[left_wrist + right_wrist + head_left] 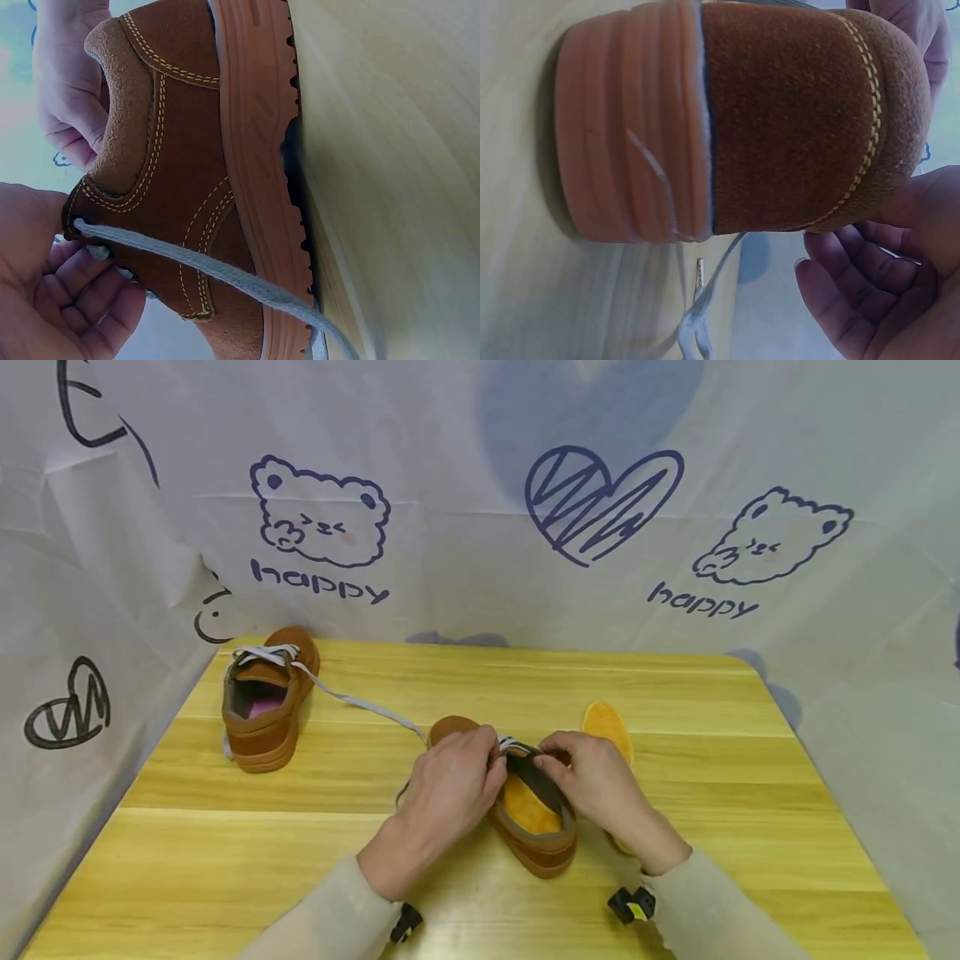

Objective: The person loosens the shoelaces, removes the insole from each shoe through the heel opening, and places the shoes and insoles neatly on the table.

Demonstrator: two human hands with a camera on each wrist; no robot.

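Note:
A brown suede shoe (536,860) with yellow stitching stands on the table, its heel facing me. Inside it lies an orange insole (527,806). My left hand (457,781) pinches the left eyelet flap, thumb and fingers on either side of it, as the left wrist view shows. A grey-white shoelace (195,259) runs from the top eyelet down over that side. On the opposite edge of the opening, my right hand (600,777) grips the shoe's upper near the laces. In the right wrist view, the heel (780,120) hides part of the right hand's fingertips.
Another brown shoe (258,747) with white laces stands at the table's back left, pink showing inside. Its lace (360,703) stretches toward the middle shoe. Partly behind my right hand lies a second orange insole (606,722). A printed white cloth (465,560) hangs behind the table.

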